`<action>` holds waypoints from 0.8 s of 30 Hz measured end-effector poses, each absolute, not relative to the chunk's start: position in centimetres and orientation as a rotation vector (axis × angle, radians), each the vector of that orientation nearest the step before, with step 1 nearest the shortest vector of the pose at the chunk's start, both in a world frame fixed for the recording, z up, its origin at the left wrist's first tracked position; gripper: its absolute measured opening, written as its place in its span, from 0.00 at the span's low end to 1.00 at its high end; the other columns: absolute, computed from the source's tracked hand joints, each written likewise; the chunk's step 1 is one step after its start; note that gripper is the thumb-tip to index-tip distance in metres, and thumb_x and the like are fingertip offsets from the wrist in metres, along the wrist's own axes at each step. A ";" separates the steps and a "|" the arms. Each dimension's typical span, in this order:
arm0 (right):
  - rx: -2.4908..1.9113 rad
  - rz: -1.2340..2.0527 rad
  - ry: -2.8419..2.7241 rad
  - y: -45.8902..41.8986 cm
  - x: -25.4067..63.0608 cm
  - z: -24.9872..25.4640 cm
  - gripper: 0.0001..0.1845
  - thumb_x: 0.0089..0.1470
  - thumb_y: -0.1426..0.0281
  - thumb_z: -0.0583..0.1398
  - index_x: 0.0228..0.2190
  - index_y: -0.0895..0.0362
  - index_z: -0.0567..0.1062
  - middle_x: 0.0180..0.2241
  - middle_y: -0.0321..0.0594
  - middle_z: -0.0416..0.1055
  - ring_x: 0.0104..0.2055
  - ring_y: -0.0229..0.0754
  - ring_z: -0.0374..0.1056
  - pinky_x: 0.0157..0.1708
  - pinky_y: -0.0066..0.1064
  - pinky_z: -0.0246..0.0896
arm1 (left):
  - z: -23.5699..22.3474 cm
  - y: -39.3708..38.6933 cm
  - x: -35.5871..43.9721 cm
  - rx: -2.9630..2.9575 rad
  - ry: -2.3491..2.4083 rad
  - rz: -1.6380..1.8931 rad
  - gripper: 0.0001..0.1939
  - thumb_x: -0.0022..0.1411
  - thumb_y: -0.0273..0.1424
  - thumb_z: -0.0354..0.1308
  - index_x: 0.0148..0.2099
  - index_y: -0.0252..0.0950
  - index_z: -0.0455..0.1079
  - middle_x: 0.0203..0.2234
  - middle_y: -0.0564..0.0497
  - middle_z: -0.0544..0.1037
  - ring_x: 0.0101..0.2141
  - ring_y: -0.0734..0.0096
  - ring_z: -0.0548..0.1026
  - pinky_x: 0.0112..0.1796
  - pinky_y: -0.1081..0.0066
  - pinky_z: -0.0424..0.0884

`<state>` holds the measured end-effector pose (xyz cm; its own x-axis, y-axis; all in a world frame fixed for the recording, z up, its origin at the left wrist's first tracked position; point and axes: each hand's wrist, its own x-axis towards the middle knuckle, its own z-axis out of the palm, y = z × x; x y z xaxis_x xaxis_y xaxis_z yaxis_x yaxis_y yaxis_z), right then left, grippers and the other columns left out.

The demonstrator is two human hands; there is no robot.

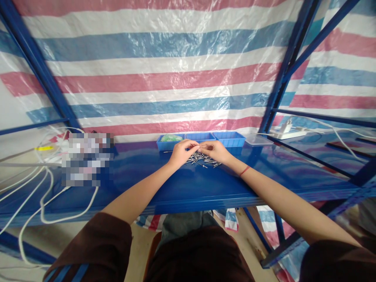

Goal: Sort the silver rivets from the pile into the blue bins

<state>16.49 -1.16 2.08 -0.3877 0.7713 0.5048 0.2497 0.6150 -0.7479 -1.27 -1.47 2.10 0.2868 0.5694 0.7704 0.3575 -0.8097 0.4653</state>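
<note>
My left hand [182, 152] and my right hand [216, 151] meet fingertip to fingertip above a pile of small metal pieces [202, 158] that look like pop rivets. Both hands have thumb and fingers pinched together; whatever is between them is too small or hidden to make out. The pile lies on the blue shelf top [188, 186], partly covered by my hands, with a few loose pieces toward its front. Close behind stand three blue bins: the left bin [163, 146] holds green plastic, the middle bin [202, 136] is partly hidden by my hands, and the right bin [232, 142] is beside it.
A clear plastic lid [259, 140] lies right of the bins. A white power strip [289, 132] with cables sits farther right. On the left are a blurred-out object [86, 160] and looping white cables [45, 196]. Blue metal posts [279, 90] frame a striped sheet [164, 74] behind.
</note>
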 end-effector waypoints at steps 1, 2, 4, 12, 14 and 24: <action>-0.811 0.709 -1.934 -1.2 16.5 2.1 0.19 0.45 0.59 0.62 0.35 0.61 0.77 0.36 0.46 0.76 0.37 0.45 0.72 0.42 0.38 0.66 | 2.2 -1.5 -1.3 2.383 0.847 1.549 0.07 0.56 0.33 0.57 0.35 0.36 0.72 0.30 0.50 0.76 0.33 0.72 0.75 0.37 0.72 0.71; -0.810 0.695 -1.939 -1.3 16.5 2.2 0.20 0.45 0.59 0.62 0.35 0.61 0.77 0.35 0.46 0.76 0.36 0.45 0.72 0.41 0.38 0.66 | 2.2 -1.6 -1.3 2.416 0.835 1.555 0.06 0.56 0.32 0.57 0.35 0.36 0.72 0.30 0.51 0.76 0.32 0.72 0.75 0.36 0.72 0.71; -0.805 0.670 -1.949 -1.4 16.5 2.3 0.20 0.46 0.58 0.61 0.34 0.61 0.77 0.34 0.45 0.76 0.36 0.45 0.72 0.39 0.37 0.66 | 2.4 -1.8 -1.3 2.472 0.816 1.563 0.05 0.56 0.32 0.57 0.35 0.37 0.72 0.30 0.51 0.76 0.32 0.73 0.74 0.35 0.73 0.71; -0.786 0.626 -1.969 -1.7 16.4 2.5 0.20 0.45 0.57 0.61 0.32 0.61 0.77 0.31 0.44 0.76 0.34 0.43 0.71 0.36 0.35 0.66 | 2.4 -2.1 -1.2 2.501 0.809 1.551 0.06 0.56 0.32 0.57 0.36 0.37 0.73 0.30 0.51 0.76 0.31 0.74 0.74 0.34 0.74 0.70; -0.787 0.616 -1.969 -1.6 16.5 2.5 0.20 0.46 0.57 0.61 0.33 0.61 0.77 0.32 0.44 0.76 0.34 0.43 0.71 0.36 0.35 0.65 | 2.3 -1.9 -1.3 2.489 0.808 1.547 0.06 0.57 0.32 0.57 0.36 0.37 0.73 0.30 0.51 0.76 0.32 0.73 0.74 0.35 0.73 0.71; -0.813 0.418 -1.879 -0.6 16.8 2.3 0.13 0.48 0.61 0.60 0.31 0.59 0.76 0.30 0.42 0.75 0.32 0.40 0.69 0.35 0.34 0.65 | 2.0 -1.3 -1.2 2.303 0.903 1.562 0.06 0.55 0.31 0.56 0.35 0.35 0.72 0.31 0.51 0.77 0.32 0.73 0.75 0.35 0.74 0.72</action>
<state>16.85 -0.61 2.31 -0.2695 0.6970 0.6646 0.3492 0.7138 -0.6070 -1.25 -1.35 2.00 0.2479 0.5948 0.7647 0.3656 -0.7884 0.4947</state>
